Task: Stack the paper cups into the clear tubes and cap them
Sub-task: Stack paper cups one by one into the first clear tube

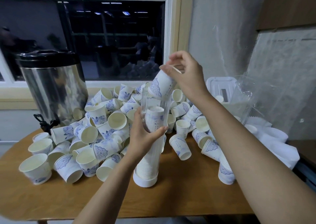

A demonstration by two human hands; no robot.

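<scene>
The clear tube stands upright near the middle of the wooden tabletop, with its lower end in a white cap. A stack of cups fills the lower part of the tube. The left hand has its grip closed round the middle of the tube, fingers and thumb curled on the wall. The right hand pinches a paper cup at its rim. This cup is tilted, with its base at the open top of the tube. Behind and beside the tube lies a big pile of loose cups. A metal urn stands at the left, touching the pile.
</scene>
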